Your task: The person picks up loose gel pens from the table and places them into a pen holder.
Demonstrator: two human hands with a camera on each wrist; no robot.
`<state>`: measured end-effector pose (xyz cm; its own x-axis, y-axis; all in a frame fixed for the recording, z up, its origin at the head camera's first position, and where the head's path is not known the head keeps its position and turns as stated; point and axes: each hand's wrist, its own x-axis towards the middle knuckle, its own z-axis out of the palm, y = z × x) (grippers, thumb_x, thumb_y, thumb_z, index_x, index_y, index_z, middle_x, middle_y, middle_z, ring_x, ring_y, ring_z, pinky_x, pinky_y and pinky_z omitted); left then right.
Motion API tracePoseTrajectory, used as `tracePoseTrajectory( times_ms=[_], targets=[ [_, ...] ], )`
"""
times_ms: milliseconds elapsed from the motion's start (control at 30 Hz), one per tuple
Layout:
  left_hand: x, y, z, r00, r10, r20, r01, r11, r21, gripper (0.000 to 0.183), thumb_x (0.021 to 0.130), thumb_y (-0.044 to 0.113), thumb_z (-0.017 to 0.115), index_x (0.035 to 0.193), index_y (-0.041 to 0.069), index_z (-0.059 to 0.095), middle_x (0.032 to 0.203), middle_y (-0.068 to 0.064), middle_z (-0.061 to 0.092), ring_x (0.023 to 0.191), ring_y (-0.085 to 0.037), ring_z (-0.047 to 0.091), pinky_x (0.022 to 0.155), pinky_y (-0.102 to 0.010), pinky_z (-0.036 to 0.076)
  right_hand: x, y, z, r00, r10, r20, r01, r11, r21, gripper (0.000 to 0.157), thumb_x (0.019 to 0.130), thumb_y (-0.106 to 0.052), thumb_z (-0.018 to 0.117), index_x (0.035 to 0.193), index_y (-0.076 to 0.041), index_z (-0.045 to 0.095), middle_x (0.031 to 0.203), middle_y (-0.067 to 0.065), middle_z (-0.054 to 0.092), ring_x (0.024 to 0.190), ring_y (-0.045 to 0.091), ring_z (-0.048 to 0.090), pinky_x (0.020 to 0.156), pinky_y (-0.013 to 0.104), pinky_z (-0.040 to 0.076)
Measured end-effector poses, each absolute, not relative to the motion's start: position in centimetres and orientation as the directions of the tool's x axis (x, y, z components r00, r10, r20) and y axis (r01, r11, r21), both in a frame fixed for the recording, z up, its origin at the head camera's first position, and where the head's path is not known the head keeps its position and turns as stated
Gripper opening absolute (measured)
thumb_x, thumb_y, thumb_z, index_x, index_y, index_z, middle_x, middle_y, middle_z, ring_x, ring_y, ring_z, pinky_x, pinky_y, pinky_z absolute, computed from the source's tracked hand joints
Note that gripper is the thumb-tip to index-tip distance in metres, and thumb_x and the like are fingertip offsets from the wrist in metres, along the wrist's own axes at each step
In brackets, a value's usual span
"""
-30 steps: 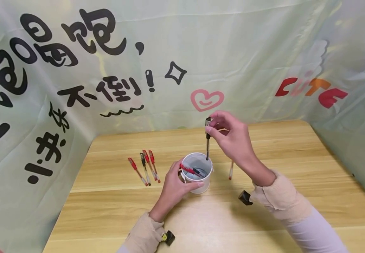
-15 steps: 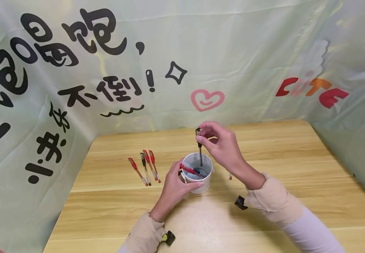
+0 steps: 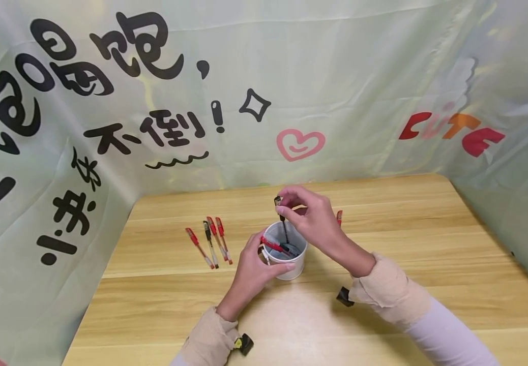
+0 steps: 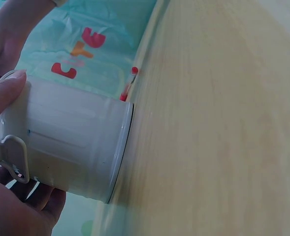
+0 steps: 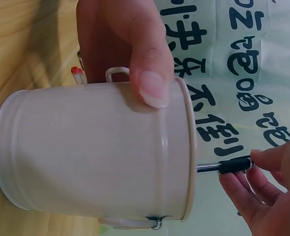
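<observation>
A small white metal bucket (image 3: 290, 272) stands on the table, gripped by my left hand (image 3: 255, 267), thumb on the near side and fingers round the far left. In the left wrist view the bucket (image 4: 71, 128) shows a small side handle. A black-capped pen (image 3: 282, 217) is pinched at its cap by my right hand (image 3: 314, 216); its lower end is inside the bucket. The right wrist view shows that pen (image 5: 233, 164) crossing the rim. Inside the bucket lean a red-capped pen (image 3: 272, 244) and a black-capped one; their lower parts are hidden.
Left of the bucket lie several pens: red-capped pens (image 3: 193, 236) and a black-capped pen (image 3: 206, 231). Another red-capped pen (image 3: 339, 217) lies behind my right hand, partly hidden. The wooden table (image 3: 154, 305) meets a printed cloth backdrop (image 3: 360, 76) at the back and sides.
My right hand has moved left and down, bringing the black-capped pen from above the bucket's rim into it. My left hand stays on the bucket.
</observation>
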<state>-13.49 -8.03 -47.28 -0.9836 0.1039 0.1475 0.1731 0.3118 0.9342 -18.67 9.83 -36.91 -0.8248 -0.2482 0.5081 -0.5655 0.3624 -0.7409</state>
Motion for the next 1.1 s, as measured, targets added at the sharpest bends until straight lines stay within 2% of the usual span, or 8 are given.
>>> tracePoseTrajectory(
  times_ms=[333,867,1100],
  targets=[
    [-13.5,-8.0,-47.3,-0.985,0.109,0.137,0.165,0.315,0.935,0.09,0.07,0.04,0.097,0.147,0.026,0.052,0.138,0.004,0.059,0.126,-0.017,0.057,0.111,-0.05,0.045,-18.6,9.4,-37.8,-0.806,-0.308,0.505,-0.591,0.377,-0.713,0.026,0.089,-0.008,0.081,0.113,-0.008,0.071,0.094,0.006,0.078,0.083,0.016,0.075,0.072,0.026,0.064],
    [-13.4,-8.1,-47.3,-0.984,0.11,0.137,0.165,0.312,0.936,0.091,0.07,0.042,0.096,0.148,0.028,0.052,0.14,0.005,0.058,0.125,-0.017,0.058,0.11,-0.049,0.046,-18.7,9.0,-38.8,-0.805,-0.4,0.439,-0.585,0.409,-0.7,0.02,0.092,-0.007,0.078,0.11,-0.009,0.072,0.093,0.004,0.077,0.084,0.014,0.073,0.07,0.024,0.062],
    [-13.3,-8.1,-47.3,-0.983,0.111,0.146,0.174,0.312,0.934,0.091,0.07,0.042,0.096,0.148,0.029,0.051,0.141,0.006,0.058,0.128,-0.016,0.057,0.111,-0.049,0.046,-18.7,8.9,-39.3,-0.786,-0.444,0.43,-0.606,0.415,-0.678,0.021,0.09,-0.004,0.079,0.11,-0.007,0.072,0.091,0.005,0.076,0.083,0.015,0.073,0.072,0.029,0.064]
  ],
)
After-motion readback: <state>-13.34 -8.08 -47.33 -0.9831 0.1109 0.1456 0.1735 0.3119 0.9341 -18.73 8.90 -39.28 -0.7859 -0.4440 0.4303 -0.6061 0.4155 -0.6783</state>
